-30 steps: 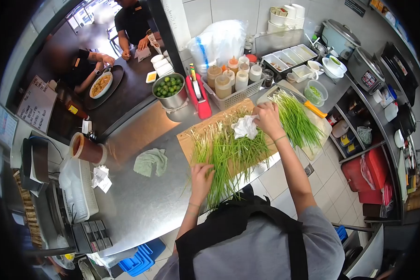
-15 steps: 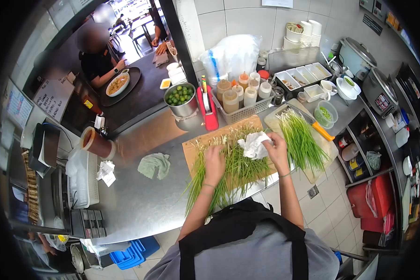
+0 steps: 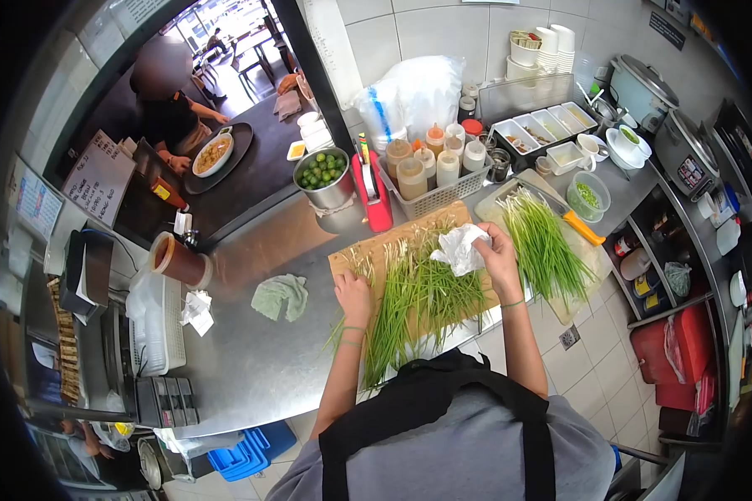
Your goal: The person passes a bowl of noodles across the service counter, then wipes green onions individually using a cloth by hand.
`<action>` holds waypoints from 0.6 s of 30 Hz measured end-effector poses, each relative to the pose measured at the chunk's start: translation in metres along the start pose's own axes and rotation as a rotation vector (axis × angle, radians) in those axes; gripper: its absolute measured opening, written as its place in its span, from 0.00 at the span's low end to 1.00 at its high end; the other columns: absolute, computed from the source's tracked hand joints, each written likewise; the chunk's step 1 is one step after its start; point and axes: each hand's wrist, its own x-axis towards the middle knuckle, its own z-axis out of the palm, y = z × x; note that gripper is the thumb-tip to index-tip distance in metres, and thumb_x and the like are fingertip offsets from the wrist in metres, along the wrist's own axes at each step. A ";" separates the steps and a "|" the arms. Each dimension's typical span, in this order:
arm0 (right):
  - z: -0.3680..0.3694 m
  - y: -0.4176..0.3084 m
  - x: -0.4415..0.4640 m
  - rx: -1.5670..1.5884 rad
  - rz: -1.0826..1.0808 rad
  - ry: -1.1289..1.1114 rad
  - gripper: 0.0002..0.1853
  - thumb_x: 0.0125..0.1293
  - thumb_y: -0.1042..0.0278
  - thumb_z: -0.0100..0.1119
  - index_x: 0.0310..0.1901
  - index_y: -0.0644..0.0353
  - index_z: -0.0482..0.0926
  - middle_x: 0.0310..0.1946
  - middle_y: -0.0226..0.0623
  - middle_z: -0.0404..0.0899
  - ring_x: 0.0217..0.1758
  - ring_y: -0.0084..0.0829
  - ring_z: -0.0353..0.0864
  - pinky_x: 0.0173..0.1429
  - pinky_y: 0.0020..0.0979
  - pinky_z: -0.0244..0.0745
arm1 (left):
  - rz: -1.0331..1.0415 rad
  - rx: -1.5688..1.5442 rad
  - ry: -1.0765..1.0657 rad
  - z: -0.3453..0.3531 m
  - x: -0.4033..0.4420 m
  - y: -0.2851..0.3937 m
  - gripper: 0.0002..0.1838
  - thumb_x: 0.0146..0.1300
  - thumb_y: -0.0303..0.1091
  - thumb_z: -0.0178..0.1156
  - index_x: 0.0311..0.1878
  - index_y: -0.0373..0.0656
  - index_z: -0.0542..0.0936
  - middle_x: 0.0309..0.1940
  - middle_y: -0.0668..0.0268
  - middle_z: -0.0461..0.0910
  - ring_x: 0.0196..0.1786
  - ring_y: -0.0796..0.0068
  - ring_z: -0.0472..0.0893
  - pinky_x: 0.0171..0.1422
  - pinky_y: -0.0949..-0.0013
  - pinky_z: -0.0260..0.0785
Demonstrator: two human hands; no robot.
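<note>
My right hand (image 3: 500,257) pinches a crumpled white paper towel (image 3: 459,249) above the right part of a wooden cutting board (image 3: 443,219). Across that board lie long green chives (image 3: 418,292) in a loose layer, pale root ends towards the back and tips hanging over the front edge. At the board's left edge, my left hand (image 3: 353,298) is closed over a small bunch of chives, set apart from the main layer; the fingertips are partly hidden. A neater pile of chives (image 3: 546,250) rests on a pale cutting board (image 3: 566,311) to the right, beside a yellow-handled knife (image 3: 582,227).
Behind the boards stand a basket of sauce bottles (image 3: 434,200), a red dispenser (image 3: 371,192) and a pot of green limes (image 3: 324,177). A green cloth (image 3: 279,297) lies left on the steel counter. Past the opening, a person stands near a plate of food (image 3: 214,155).
My left hand has moved left to the board's edge, and a gap of bare board now shows beside it. My right hand stays nearly in place with the paper towel. The person opposite has shifted.
</note>
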 end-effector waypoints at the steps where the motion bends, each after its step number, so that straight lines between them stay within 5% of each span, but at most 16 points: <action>1: 0.001 0.000 -0.002 0.031 0.026 -0.022 0.10 0.55 0.80 0.51 0.40 0.64 0.72 0.33 0.28 0.76 0.37 0.17 0.73 0.42 0.20 0.66 | -0.009 -0.026 -0.010 0.001 -0.002 0.000 0.05 0.38 0.31 0.64 0.23 0.50 0.80 0.33 0.66 0.69 0.43 0.62 0.67 0.42 0.62 0.64; 9: -0.006 -0.003 -0.001 0.194 -0.014 -0.020 0.09 0.56 0.79 0.49 0.40 0.61 0.70 0.31 0.27 0.73 0.33 0.16 0.71 0.37 0.19 0.66 | -0.019 -0.447 -0.003 -0.020 0.005 -0.016 0.05 0.40 0.31 0.64 0.25 0.45 0.81 0.30 0.62 0.75 0.41 0.63 0.71 0.46 0.62 0.63; 13: 0.010 0.014 0.001 0.182 0.047 -0.029 0.11 0.57 0.78 0.49 0.42 0.59 0.70 0.30 0.27 0.73 0.31 0.16 0.71 0.33 0.19 0.67 | -0.125 -0.698 -0.086 -0.036 0.009 -0.007 0.07 0.46 0.32 0.64 0.29 0.41 0.81 0.30 0.62 0.80 0.35 0.72 0.78 0.41 0.71 0.68; 18: 0.055 0.035 -0.007 0.129 0.328 -0.372 0.13 0.56 0.71 0.58 0.42 0.66 0.75 0.29 0.30 0.77 0.28 0.18 0.74 0.32 0.20 0.69 | -0.215 -0.958 -0.189 -0.049 0.016 0.019 0.07 0.49 0.27 0.63 0.32 0.35 0.80 0.29 0.66 0.80 0.32 0.82 0.77 0.39 0.78 0.68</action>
